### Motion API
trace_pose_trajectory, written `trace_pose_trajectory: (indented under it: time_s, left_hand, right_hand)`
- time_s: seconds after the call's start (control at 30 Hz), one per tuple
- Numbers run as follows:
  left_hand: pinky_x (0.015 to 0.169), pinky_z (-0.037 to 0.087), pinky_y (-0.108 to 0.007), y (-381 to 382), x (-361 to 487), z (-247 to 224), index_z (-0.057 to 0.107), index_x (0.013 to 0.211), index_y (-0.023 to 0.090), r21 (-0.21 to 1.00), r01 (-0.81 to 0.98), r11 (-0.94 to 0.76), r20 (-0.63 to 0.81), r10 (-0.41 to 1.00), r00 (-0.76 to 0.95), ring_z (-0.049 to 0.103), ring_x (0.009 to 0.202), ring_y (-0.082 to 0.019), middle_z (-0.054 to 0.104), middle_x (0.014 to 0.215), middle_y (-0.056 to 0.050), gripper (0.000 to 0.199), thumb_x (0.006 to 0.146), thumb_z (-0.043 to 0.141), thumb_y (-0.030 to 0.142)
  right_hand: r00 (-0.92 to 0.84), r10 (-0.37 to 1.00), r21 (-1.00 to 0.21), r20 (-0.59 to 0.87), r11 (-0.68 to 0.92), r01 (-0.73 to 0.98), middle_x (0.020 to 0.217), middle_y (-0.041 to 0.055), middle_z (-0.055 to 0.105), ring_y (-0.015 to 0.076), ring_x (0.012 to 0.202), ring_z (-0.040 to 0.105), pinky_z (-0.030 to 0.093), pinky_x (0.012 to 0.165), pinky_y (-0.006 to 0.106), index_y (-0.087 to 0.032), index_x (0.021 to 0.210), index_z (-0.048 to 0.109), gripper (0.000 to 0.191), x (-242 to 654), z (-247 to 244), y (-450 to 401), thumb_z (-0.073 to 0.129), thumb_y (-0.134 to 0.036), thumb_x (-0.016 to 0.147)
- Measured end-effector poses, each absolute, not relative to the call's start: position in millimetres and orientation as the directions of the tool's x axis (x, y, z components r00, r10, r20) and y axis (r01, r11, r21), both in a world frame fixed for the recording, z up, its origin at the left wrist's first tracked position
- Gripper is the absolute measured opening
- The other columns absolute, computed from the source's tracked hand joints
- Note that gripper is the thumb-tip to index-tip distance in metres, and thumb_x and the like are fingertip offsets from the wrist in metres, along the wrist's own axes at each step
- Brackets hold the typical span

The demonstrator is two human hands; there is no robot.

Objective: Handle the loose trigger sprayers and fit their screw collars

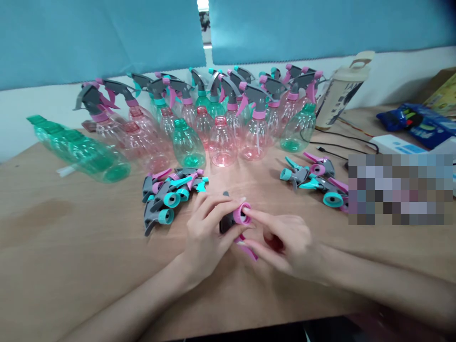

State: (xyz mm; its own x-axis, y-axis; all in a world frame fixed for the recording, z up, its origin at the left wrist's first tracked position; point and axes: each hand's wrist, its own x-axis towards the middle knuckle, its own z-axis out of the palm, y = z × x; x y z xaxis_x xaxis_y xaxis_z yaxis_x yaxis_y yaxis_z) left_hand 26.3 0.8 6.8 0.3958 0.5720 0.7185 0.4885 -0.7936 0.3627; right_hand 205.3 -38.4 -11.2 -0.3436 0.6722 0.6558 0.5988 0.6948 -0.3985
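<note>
Near the middle of the wooden table, my left hand [208, 232] is closed around the grey body of a pink-and-grey spray head [228, 222]. Its pink collar faces right, toward my right hand [288, 242]. The right index fingertip touches the collar's opening, and the right thumb lies at the pink trigger below. A pile of turquoise, pink and grey spray heads [166, 199] rests just left of my left hand. More spray heads [315, 183] lie to the right, beyond my right hand.
Pink and green bottles, several with spray heads fitted, stand along the back, among them a clear pink bottle [223, 145]. Green bottles [81, 152] lie at the left. A tall cup [340, 97], cables and a blue packet [423, 123] are at the right.
</note>
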Motion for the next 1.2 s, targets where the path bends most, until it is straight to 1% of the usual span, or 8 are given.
trace_pose_trajectory:
  time_s: [0.1,0.2,0.27,0.4,0.6,0.83,1.03,1.2]
  left_hand:
    - [0.075,0.046,-0.032,2.4,23.7,6.7,0.059,0.097,0.019,0.338,0.494,-0.801,0.730,0.555,0.399,0.054,0.083,-0.018,0.063,0.089,-0.003,0.020,0.079,0.068,0.021]
    - [0.077,0.046,-0.032,4.1,21.9,6.4,0.058,0.098,0.019,0.355,0.501,-0.789,0.720,0.572,0.392,0.056,0.085,-0.018,0.063,0.090,-0.004,0.017,0.082,0.064,0.019]
    - [0.080,0.044,-0.034,5.7,20.9,7.0,0.058,0.098,0.020,0.354,0.529,-0.771,0.712,0.589,0.382,0.056,0.084,-0.018,0.065,0.090,-0.003,0.015,0.084,0.062,0.020]
    - [0.081,0.041,-0.037,9.2,19.0,9.4,0.059,0.095,0.023,0.296,0.613,-0.732,0.728,0.588,0.351,0.056,0.083,-0.020,0.068,0.087,-0.001,0.013,0.084,0.063,0.028]
    - [0.081,0.039,-0.037,10.0,17.3,8.9,0.059,0.093,0.021,0.268,0.641,-0.719,0.744,0.577,0.337,0.056,0.090,-0.021,0.065,0.095,-0.005,0.014,0.084,0.062,0.031]
    - [0.081,0.037,-0.034,13.0,14.8,6.2,0.059,0.096,0.020,0.229,0.627,-0.744,0.774,0.530,0.347,0.062,0.088,-0.019,0.067,0.098,-0.004,0.017,0.082,0.065,0.028]
    - [0.081,0.038,-0.032,10.8,14.1,7.1,0.059,0.096,0.018,0.236,0.613,-0.754,0.765,0.533,0.362,0.061,0.089,-0.018,0.067,0.098,-0.004,0.016,0.081,0.065,0.019]
    - [0.081,0.039,-0.032,11.4,12.3,5.4,0.059,0.097,0.017,0.266,0.597,-0.757,0.747,0.553,0.368,0.060,0.091,-0.018,0.066,0.099,-0.005,0.021,0.079,0.069,0.022]
  right_hand:
    - [-0.399,0.626,-0.311,0.670,0.724,0.615,0.053,-0.0051,0.060,0.0084,0.043,0.052,0.043,0.047,0.021,-0.011,0.120,0.051,0.038,203.0,-6.5,-32.6,0.056,-0.030,0.088]
    - [-0.466,0.511,-0.146,0.722,0.772,0.619,0.072,0.0041,0.071,0.0120,0.057,0.063,0.048,0.055,0.023,-0.008,0.118,0.053,0.036,198.6,-0.3,-25.0,0.055,-0.028,0.088]
    - [-0.484,0.467,-0.065,0.740,0.766,0.639,0.080,0.0068,0.073,0.0143,0.064,0.066,0.050,0.058,0.024,-0.009,0.115,0.056,0.033,195.2,4.6,-20.9,0.054,-0.029,0.089]
    - [-0.479,0.489,-0.017,0.729,0.712,0.702,0.083,0.0077,0.073,0.0149,0.061,0.066,0.049,0.056,0.026,-0.012,0.112,0.061,0.031,190.4,13.9,-20.1,0.053,-0.030,0.089]
    - [-0.368,0.657,-0.169,0.659,0.605,0.778,0.055,-0.0005,0.064,0.0109,0.044,0.054,0.038,0.047,0.025,-0.012,0.112,0.062,0.033,188.8,16.5,-32.4,0.053,-0.034,0.088]
    - [-0.251,0.847,-0.460,0.469,0.477,0.749,0.053,-0.0046,0.060,0.0095,0.041,0.050,0.037,0.048,0.024,-0.017,0.121,0.057,0.040,184.1,23.1,-38.1,0.055,-0.037,0.086]
    - [-0.249,0.861,-0.563,0.443,0.484,0.670,0.052,-0.0055,0.056,0.0077,0.042,0.047,0.035,0.047,0.021,-0.020,0.109,0.063,0.027,184.0,27.6,-25.3,0.053,-0.034,0.088]
    - [-0.304,0.844,-0.591,0.443,0.529,0.609,0.052,-0.0073,0.051,0.0069,0.043,0.043,0.035,0.048,0.019,-0.017,0.113,0.059,0.027,186.8,19.4,-19.4,0.054,-0.029,0.089]
